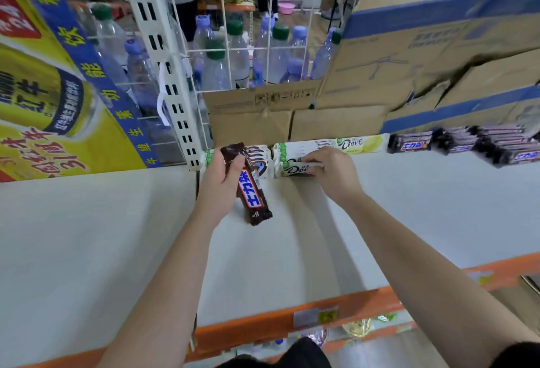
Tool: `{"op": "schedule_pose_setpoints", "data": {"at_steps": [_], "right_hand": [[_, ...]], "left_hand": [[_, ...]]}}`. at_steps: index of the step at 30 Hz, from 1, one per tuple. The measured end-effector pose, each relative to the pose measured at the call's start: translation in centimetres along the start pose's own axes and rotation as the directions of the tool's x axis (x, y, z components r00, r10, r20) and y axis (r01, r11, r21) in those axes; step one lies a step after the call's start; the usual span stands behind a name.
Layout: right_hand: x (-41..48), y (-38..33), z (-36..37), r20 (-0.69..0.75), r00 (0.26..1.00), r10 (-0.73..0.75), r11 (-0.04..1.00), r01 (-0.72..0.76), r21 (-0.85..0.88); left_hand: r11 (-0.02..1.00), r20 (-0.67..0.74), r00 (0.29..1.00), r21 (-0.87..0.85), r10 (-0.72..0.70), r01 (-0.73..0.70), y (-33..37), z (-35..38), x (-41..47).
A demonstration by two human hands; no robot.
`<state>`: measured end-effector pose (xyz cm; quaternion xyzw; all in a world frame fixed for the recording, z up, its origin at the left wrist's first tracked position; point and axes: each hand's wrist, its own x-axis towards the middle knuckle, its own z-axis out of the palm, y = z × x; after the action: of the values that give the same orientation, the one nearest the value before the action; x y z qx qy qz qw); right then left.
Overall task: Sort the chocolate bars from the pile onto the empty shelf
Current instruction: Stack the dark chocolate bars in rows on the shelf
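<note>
Honestly, the risky bit starts at left-centre of the frame, where the left hand (223, 176) is pinching a brown Snickers bar (250, 185) by its upper end only, fingers closed on the crimped part of the wrapper while the long lower end hangs free over the shelf (292, 250). That's a thin grip on slick foil, so I'd guess it could slide out or swing if the hand moves fast. Right behind it sits a short stack of white bars (261, 160) at the back of the shelf, and a dangling bar end could knock that stack crooked. Moving right, the right hand (327, 170) is curled onto the white Dove bars (295, 163), fingertips pressing the top one; I can't tell if it's gripping or just squaring them up. Push too hard and the bars could skid into the cardboard boxes (251, 122) behind, or fan out. Further right there's a green-and-white Dove bar (362, 143), then a heap of Snickers (479, 142) at the right edge. That pile looks loose, so one bump could scatter it, and dropping the brown bar among the white ones would muddle the sort.
</note>
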<state>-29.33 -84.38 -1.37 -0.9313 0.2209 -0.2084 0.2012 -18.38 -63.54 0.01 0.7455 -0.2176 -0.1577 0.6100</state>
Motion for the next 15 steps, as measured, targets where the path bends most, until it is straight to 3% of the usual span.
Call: {"op": "schedule_pose_setpoints", "data": {"at_steps": [4, 9, 15], "right_hand": [[0.9, 0.4, 0.5, -0.056, 0.997, -0.048, 0.998, 0.045, -0.048], [0.9, 0.7, 0.6, -0.160, 0.987, -0.026, 0.985, -0.002, -0.171], [-0.9, 4.5, -1.6, -0.145, 0.989, -0.037, 0.995, 0.023, -0.097]], "left_hand": [[0.999, -0.010, 1.000, 0.040, -0.021, 0.022, 0.5, 0.6, 0.4], [0.990, 0.159, 0.983, -0.088, -0.091, 0.106, 1.5, 2.0, -0.1], [0.988, 0.275, 0.950, 0.002, -0.150, 0.155, 3.0, 5.8, -0.2]]}}
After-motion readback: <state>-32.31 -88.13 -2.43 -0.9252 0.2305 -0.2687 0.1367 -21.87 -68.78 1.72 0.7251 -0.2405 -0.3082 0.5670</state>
